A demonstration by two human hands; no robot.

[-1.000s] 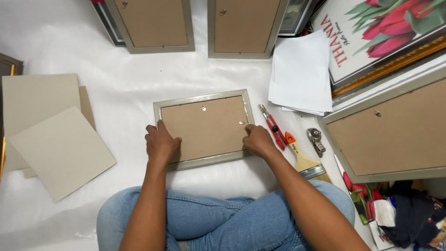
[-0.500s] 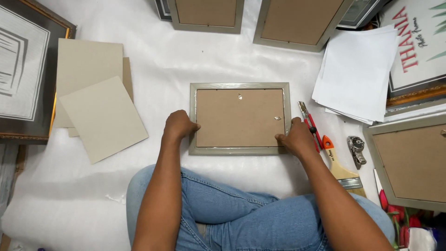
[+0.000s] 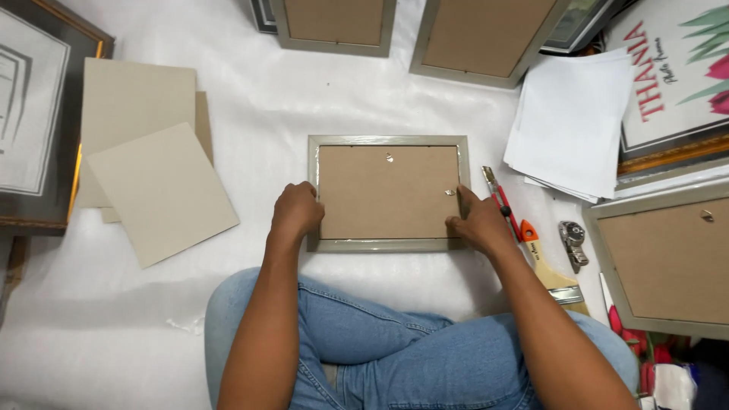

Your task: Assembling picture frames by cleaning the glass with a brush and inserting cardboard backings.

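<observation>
Hands frame the work on a white floor covering [image 3: 250, 91]: a person seated cross-legged in blue jeans [image 3: 395, 357] steadies a silver picture frame [image 3: 388, 140] lying face down, its brown backing board [image 3: 383, 193] uppermost, near the middle of the sheet and just beyond the knees. The left hand [image 3: 298, 212] rests curled over the frame's left rail, knuckles up; whether its fingers pinch the rail or merely press on it cannot be told. The right hand [image 3: 474, 220] sits at the lower right corner, its forefinger stretched onto the board toward a small metal tab [image 3: 450, 192] at the right edge, the other fingers loosely bent, gripping nothing that shows. The frame's long axis runs left to right across the person's front, so each hand holds one short end; the right hand is the nearer to the tab, which lies just off its fingertip toward the board's centre. Just right of that hand lie a red-handled cutter [image 3: 500, 201] and a paintbrush with an orange handle [image 3: 543, 262], then a small metal tool [image 3: 572, 241]. Loose beige boards [image 3: 152, 182] are stacked toward the sheet's left edge, white paper [image 3: 569, 121] toward its right, and more face-down frames [image 3: 334, 23] line the far edge.
</observation>
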